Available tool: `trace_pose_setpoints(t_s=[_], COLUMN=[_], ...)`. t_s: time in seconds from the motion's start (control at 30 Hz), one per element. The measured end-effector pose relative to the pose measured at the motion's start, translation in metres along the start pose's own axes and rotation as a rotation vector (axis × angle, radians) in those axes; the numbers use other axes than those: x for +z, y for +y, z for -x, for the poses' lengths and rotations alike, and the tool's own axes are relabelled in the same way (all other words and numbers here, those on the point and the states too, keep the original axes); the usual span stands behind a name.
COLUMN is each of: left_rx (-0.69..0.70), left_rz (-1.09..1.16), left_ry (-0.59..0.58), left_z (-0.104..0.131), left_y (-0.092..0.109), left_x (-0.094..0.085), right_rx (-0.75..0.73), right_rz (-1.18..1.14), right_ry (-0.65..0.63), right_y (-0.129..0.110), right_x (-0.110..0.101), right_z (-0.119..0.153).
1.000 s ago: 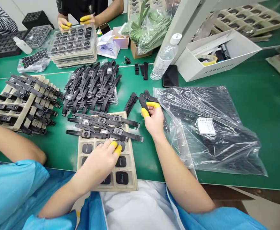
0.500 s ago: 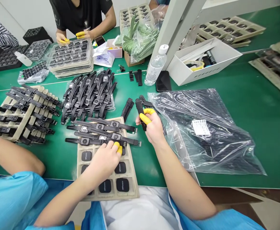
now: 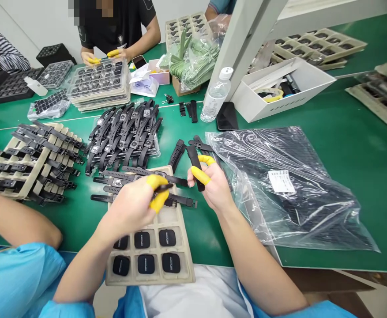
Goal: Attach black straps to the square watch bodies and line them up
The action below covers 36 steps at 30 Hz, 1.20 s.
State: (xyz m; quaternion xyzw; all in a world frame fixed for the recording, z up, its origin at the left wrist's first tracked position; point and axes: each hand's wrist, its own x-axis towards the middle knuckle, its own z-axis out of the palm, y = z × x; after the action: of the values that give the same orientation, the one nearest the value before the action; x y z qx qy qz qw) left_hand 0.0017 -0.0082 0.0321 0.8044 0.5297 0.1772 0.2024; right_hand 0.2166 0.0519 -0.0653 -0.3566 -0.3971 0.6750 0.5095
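Observation:
Between the yellow-covered thumb and finger of my left hand (image 3: 135, 201) is a black watch case (image 3: 163, 187), seen nearly edge-on above the beige tray (image 3: 147, 279). My right hand (image 3: 215, 183), also with yellow finger covers, grips a black watch strap (image 3: 194, 155) that points up and away from me. Square watch cases (image 3: 146, 264) lie in the tray's near compartments. Several watches with straps attached (image 3: 186, 201) lie across its far part, some hidden behind my left hand. Loose straps (image 3: 176, 154) rest on the table beyond the tray.
A clear bag of black straps (image 3: 315, 203) lies at right. Behind it stand a water bottle (image 3: 216, 97), a phone (image 3: 227, 117) and a white box (image 3: 259, 106). Strapped watches are piled on trays (image 3: 36, 170) at left. A person across the table handles something over stacked trays (image 3: 97, 90).
My left hand has risen out of the tray, lifting a watch case from a compartment. My right hand stays in nearly the same place with the strap.

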Motion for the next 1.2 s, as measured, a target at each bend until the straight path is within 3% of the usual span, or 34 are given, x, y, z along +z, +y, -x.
trace_pose_setpoints(t_s=[0.1, 0.17, 0.3, 0.47, 0.57, 0.9, 1.2], left_rx=[-0.189, -0.277, -0.218, -0.003, 0.058, 0.122, 0.089], left_rz=[0.425, 0.594, 0.601, 0.379, 0.281, 0.236, 0.242], left_ry=[0.124, 0.133, 0.152, 0.069, 0.002, -0.086, -0.13], left_z=[-0.021, -0.029, -0.028, -0.02, -0.019, -0.019, -0.018], left_y=[-0.026, -0.041, -0.054, -0.053, -0.055, -0.055, -0.053], left_x=[0.024, 0.045, 0.068, 0.063, 0.062, 0.06, 0.058], right_rx=[0.058, 0.124, 0.242, 0.343, 0.389, 0.405, 0.332], right_rz=[0.001, -0.011, -0.047, 0.012, 0.051, 0.097, 0.151], right_ry=[-0.103, -0.17, -0.254, -0.297, -0.297, -0.3, -0.282], right_y=[-0.005, -0.005, 0.003, 0.016, 0.017, 0.019, 0.018], right_x=[0.011, 0.019, 0.032, 0.033, 0.03, 0.027, 0.026], right_z=[0.009, 0.016, 0.029, 0.034, 0.034, 0.037, 0.033])
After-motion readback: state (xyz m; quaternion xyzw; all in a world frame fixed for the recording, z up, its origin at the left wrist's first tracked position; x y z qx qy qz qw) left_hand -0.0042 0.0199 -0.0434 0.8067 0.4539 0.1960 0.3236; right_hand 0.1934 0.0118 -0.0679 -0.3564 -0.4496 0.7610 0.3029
